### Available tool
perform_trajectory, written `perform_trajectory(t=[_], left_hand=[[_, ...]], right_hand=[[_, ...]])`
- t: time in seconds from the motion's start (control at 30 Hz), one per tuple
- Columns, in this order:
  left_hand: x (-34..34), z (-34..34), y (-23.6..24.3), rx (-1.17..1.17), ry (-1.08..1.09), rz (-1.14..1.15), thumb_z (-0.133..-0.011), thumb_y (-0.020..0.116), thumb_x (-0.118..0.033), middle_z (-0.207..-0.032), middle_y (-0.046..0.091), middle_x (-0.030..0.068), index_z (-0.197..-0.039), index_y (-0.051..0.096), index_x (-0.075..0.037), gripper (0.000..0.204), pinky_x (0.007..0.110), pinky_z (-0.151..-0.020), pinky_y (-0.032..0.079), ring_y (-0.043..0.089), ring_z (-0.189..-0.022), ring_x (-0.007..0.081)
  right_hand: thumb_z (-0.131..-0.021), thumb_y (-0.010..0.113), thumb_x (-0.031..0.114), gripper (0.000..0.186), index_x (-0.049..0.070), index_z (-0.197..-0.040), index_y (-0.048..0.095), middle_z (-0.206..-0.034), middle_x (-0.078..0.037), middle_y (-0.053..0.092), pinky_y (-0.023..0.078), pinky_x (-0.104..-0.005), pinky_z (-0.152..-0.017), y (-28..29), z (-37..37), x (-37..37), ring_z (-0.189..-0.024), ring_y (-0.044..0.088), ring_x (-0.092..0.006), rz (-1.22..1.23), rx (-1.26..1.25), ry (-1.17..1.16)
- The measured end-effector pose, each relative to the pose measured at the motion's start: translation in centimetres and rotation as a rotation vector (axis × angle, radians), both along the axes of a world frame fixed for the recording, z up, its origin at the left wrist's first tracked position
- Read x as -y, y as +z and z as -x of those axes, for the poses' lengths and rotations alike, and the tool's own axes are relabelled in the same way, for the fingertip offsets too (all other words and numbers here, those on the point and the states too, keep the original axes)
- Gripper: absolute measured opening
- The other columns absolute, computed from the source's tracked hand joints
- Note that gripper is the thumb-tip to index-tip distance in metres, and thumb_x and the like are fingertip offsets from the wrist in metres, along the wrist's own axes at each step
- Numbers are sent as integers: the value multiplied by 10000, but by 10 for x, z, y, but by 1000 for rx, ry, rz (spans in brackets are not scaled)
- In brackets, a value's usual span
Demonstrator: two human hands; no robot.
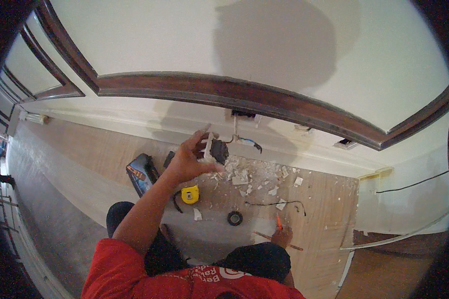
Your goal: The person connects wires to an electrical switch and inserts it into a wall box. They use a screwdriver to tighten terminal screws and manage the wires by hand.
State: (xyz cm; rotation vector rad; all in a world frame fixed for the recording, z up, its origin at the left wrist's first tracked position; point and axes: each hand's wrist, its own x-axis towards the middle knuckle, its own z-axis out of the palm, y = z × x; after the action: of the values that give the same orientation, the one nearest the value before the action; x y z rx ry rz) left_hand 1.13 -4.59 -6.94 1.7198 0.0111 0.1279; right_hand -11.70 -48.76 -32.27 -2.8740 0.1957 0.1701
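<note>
Elec. fitting (218,150), wht/blk: gripped in L hand (185,160) fingers, nr wall wires (258,147). R hand (282,236): fingers closed on orange tool (279,222). Yel. tape measure (190,195): on flr (329,209).

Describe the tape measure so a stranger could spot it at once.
Start at the long, dark moulding on the wall and drop to the floor, where white debris lies scattered. At its left edge, just below the left hand in the picture, find the tape measure. Its chunky yellow case sets it apart from the black tape roll nearby.
</note>
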Motion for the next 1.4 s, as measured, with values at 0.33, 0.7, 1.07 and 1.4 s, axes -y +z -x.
perform_trajectory(t=[0.33,0.7,1.07,1.4], left_hand=[[2,7,-5,-209,28,461,-741,830,-240,-1200,624,92,-1460,371,-29,879,286,-903,500,618,-1017,154],[4,11,11,-49,36,36,-706,846,-97,-1355,518,139,-1494,275,-14,977,353,-997,465,495,-1241,228],[-3,0,20,-252,133,-3,-852,733,-218,-1273,586,131,-1370,484,-24,606,371,-958,469,543,-1179,215],[9,-62,64,234,-294,-847,-914,625,-299,-1058,686,158,-1051,699,-79,270,423,-841,521,648,-971,342]], right_hand=[[-935,539,245,364,-31,-1165,600,-1208,-264,585,404,-515,-967,-18,-7,14,-1109,541,-448,-177,-18,-127],[-897,552,180,407,-39,-1240,562,-1408,-218,444,277,-541,-1080,19,1,2,-1309,358,-432,-84,-208,-13],[-863,630,139,188,-14,-965,670,-915,-181,647,513,-426,-750,75,-80,-30,-803,634,-342,-395,282,121],[-870,634,138,187,-2,-986,675,-868,-144,643,521,-365,-647,58,-48,-15,-699,645,-256,-295,352,187]])
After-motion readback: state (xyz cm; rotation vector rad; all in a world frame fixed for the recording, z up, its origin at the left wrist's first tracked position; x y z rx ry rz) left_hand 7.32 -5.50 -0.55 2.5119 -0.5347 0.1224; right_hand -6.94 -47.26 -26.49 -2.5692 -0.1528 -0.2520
